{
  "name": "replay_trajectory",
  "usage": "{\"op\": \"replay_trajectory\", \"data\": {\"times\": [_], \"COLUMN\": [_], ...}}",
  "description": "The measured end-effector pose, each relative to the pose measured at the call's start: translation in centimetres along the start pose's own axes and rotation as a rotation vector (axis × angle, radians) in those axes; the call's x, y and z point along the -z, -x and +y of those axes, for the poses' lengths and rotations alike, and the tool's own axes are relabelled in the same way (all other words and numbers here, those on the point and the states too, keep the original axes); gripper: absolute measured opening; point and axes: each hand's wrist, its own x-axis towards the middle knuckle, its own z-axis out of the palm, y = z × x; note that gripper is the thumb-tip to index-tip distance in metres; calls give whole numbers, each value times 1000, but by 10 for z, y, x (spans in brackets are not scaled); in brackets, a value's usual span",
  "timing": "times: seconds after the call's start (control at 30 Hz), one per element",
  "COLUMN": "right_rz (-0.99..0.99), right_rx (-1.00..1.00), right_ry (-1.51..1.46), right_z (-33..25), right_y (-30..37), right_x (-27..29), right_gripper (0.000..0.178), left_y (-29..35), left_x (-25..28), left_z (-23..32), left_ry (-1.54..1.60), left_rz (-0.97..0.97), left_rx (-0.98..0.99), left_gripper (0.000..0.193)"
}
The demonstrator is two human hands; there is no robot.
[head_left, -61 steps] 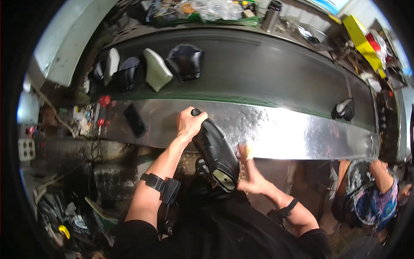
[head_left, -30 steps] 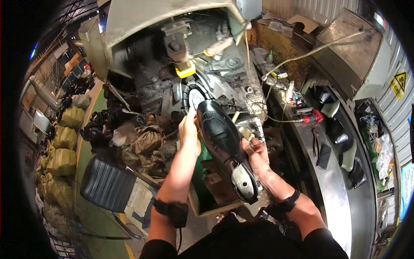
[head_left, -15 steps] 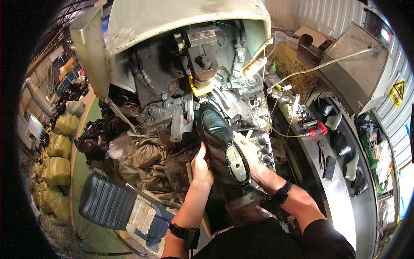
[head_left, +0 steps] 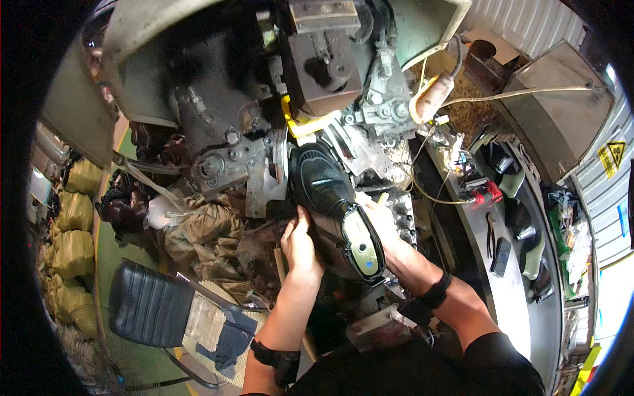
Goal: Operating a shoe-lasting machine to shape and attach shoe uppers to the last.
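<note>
At the lasting machine (head_left: 327, 72), a black shoe upper (head_left: 321, 181) lay toe-inward, a pale last (head_left: 358, 231) filling its opening, presumably for shape. The half-closed left hand (head_left: 304, 249) held one side, the right hand (head_left: 382, 223) the other (its fingertips hidden), probably for steadiness.

The bare left hand (head_left: 302, 247) was held near six o'clock, thumb pointed toward twelve, fingers lightly bent; its bare forearm (head_left: 294, 305) was raised from half past six. The bare right hand (head_left: 382, 224) was angled toward ten, fingers partly hidden.
</note>
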Motion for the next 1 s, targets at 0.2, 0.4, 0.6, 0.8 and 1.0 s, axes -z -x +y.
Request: {"op": "replay_trajectory", "data": {"times": [0.2,0.4,0.6,0.8,1.0], "right_rz": [114,121,206,158,185], "right_rx": [-302,-148,-184,-289,-269], "right_ry": [-173,39,-169,-427,-367], "right_z": [-1,36,47,-2,1], "right_y": [-8,-23,-20,-2,-7], "right_x": [-3,9,5,-21,-16], "right_gripper": [13,25,33,30,32], "left_y": [-23,-52,-48,-39,-29], "left_x": [6,23,25,20,-2], "left_z": [-31,-51,-51,-39,-24], "left_ry": [-126,20,51,71,60], "left_rz": [324,177,169,231,257], "left_rx": [-344,-366,-292,-229,-179], "left_gripper": [29,29,30,34,34]}}
